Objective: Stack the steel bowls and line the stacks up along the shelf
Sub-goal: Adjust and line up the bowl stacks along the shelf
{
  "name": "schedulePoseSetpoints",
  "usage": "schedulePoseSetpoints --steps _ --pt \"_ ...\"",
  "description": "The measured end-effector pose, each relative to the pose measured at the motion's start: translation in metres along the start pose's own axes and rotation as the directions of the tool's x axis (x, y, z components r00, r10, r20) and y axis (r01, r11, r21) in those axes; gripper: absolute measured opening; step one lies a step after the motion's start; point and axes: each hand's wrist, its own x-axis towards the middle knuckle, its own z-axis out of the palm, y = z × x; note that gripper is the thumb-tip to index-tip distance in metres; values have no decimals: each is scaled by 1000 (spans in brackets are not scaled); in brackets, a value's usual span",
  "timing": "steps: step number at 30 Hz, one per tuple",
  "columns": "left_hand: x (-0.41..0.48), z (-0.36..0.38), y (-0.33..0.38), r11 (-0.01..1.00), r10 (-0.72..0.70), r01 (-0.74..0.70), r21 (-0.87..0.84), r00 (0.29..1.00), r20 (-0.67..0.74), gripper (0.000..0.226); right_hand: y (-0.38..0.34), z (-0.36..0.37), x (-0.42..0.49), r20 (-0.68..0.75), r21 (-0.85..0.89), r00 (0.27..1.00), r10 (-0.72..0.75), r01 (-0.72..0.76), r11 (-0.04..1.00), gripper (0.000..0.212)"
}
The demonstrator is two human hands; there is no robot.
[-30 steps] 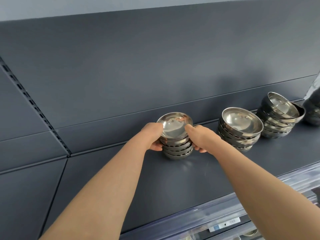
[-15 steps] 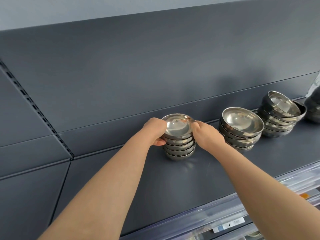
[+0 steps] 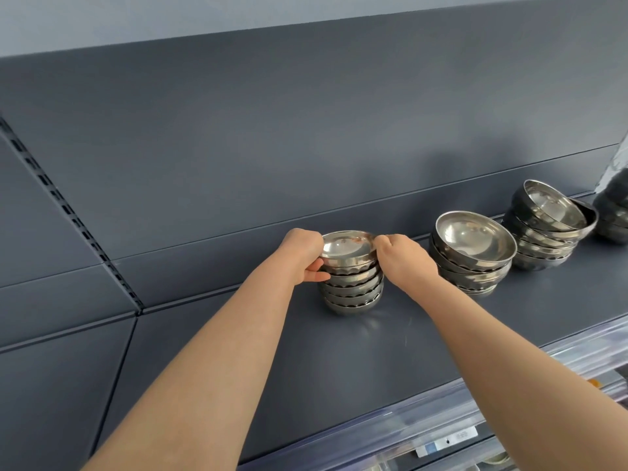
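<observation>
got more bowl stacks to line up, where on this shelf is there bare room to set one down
Widest bare patch: shelf left of the leftmost stack, which both the left hand and right hand grip. Also the front strip between the stacks and the price rail. Crowded to the right: middle stack and leaning right stack sit close together.

Left hand (image 3: 301,254), right hand (image 3: 406,263) and forearms (image 3: 217,368) are all bare.

Room to the left and front, crowded to the right
I found bare shelf (image 3: 339,362) left of and in front of the left stack (image 3: 353,290); my right grip (image 3: 402,260) filled the gap to the middle stack (image 3: 475,246), the tilted stack (image 3: 547,226) stood just beyond, and the back panel (image 3: 306,147) closed the rear.
</observation>
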Motion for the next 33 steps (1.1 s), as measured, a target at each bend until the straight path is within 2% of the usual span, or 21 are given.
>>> schedulePoseSetpoints --steps 7,13,15,18,20,22,25,28,33 --pt "-1 2 -3 995 31 -32 99 999 8 33 7 2 -2 19 100 1000 -8 6 995 38" --pt "-4 0 -3 993 48 -49 111 999 12 27 11 4 -3 19 130 1000 9 -11 991 41" --pt "-6 -3 -3 991 68 -65 114 997 -28 19 12 4 -5 -5 123 1000 2 -2 992 40" --pt "-2 -9 -13 969 127 -104 223 988 -92 27 18 2 -11 -41 207 999 1 8 978 37" --pt "1 -10 -22 981 105 -103 164 994 -2 34 23 1 -14 -34 257 999 6 3 966 39" --pt "0 -9 -30 998 59 -62 23 993 105 40 25 1 -17 11 281 1000 25 -27 959 48" --pt "-4 -7 -34 987 27 7 -160 978 208 32 27 6 -20 95 357 995 27 -59 932 55" --pt "-7 -6 -35 981 32 11 -193 975 218 23 25 9 -23 93 372 995 19 -52 927 53" --pt "-6 -4 -35 985 53 -15 -172 975 214 26 27 16 -27 78 416 997 7 -39 909 43"
